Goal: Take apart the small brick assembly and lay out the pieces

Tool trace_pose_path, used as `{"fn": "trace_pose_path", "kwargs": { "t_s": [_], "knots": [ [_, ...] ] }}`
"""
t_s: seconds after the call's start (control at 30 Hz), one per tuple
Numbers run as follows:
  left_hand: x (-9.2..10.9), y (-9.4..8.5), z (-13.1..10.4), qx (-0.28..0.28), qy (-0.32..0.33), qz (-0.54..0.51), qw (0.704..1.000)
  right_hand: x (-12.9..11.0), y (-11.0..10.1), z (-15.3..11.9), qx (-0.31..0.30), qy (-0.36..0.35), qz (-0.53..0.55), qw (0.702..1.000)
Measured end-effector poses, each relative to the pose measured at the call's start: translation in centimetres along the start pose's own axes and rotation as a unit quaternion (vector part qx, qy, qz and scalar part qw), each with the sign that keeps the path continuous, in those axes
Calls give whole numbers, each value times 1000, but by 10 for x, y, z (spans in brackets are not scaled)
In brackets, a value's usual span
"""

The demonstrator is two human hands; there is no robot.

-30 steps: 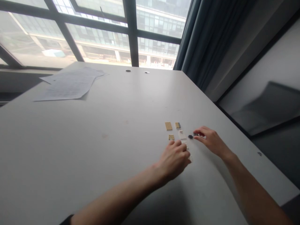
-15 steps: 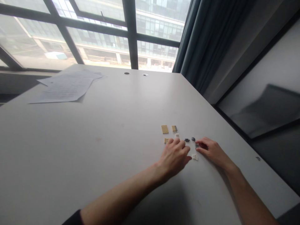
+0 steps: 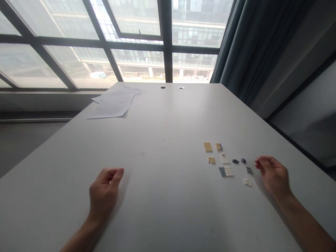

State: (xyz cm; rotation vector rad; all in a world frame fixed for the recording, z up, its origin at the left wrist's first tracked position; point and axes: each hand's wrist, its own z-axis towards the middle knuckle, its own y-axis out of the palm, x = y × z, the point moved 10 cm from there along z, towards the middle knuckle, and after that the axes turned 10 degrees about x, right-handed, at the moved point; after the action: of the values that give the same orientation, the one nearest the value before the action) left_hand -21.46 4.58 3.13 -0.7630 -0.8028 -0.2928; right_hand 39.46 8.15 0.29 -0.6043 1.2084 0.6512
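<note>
Resting on the white table, my left hand (image 3: 105, 190) is curled into a loose fist, away from the toy bricks; no object shows in it. To the right, my right hand (image 3: 274, 175) has its fingertips pressed together, and nothing is visible between them. Closest to it lie a small grey brick (image 3: 249, 170), a small dark brick (image 3: 243, 160) and a white piece (image 3: 247, 182). Further left are a black piece (image 3: 235, 161), a grey-and-white studded block (image 3: 226, 171), a flat white piece (image 3: 225, 160), a yellow plate (image 3: 208, 147), a yellow-and-grey block (image 3: 218, 147) and small yellow bricks (image 3: 211, 160).
Printed paper sheets (image 3: 111, 105) lie at the far left of the table (image 3: 168, 129). Two round cable holes, one dark (image 3: 163, 87), sit near the back edge. Behind are a large window (image 3: 139, 63) and a dark curtain (image 3: 236, 45).
My left hand has moved off the bricks to the left, uncovering the grey-and-white block. My right hand has drawn slightly away from the small grey brick. The view has turned left and levelled.
</note>
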Motion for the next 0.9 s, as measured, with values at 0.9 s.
{"fn": "trace_pose_path", "kwargs": {
  "t_s": [0.9],
  "knots": [
    [85,78,-131,-482,453,111,742,-71,169,-245,-636,-393,-220,626]
  ]
}}
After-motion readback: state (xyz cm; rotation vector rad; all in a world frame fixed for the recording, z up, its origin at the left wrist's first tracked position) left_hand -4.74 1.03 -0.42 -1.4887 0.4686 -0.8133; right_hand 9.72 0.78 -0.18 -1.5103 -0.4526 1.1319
